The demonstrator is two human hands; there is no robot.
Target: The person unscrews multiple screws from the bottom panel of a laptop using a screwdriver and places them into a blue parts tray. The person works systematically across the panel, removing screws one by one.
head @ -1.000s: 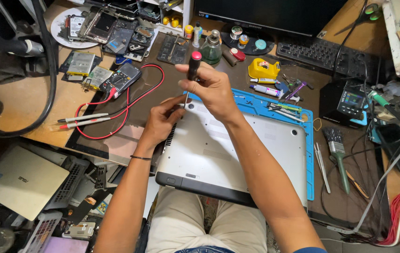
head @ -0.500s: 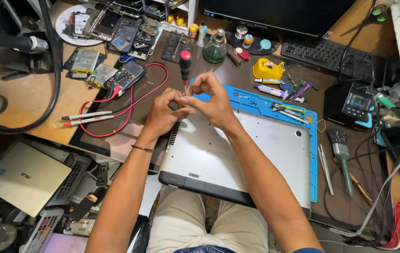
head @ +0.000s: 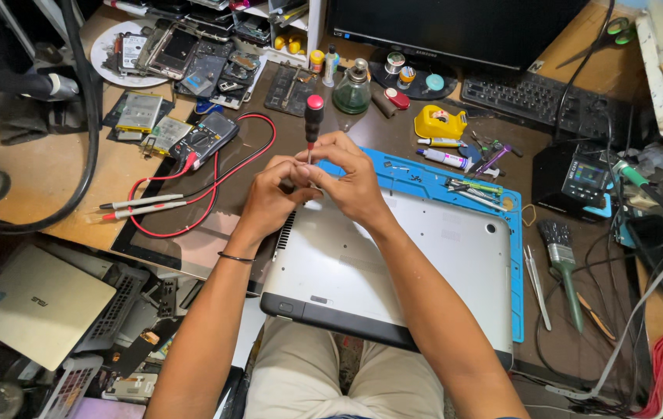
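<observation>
A silver laptop (head: 409, 271) lies upside down on a blue work mat (head: 502, 209), its near edge over my lap. My right hand (head: 351, 178) holds a small screwdriver (head: 313, 116) with a black handle and red cap, upright over the laptop's far left corner. My left hand (head: 273, 190) is pressed against the right one, its fingers pinched at the screwdriver's shaft near the tip. The tip itself is hidden by my fingers.
A multimeter (head: 203, 140) with red leads (head: 137, 206) lies left of my hands. Phone parts, a glass bottle (head: 352, 89), a yellow tape dispenser (head: 440, 122), a keyboard (head: 533, 97), a brush (head: 560, 264) and tweezers (head: 537, 283) crowd the desk. Another laptop (head: 32, 302) sits lower left.
My hands have drawn together at the laptop's far left corner. The screwdriver has come from tilted to upright, and my left hand has risen off the laptop to its shaft.
</observation>
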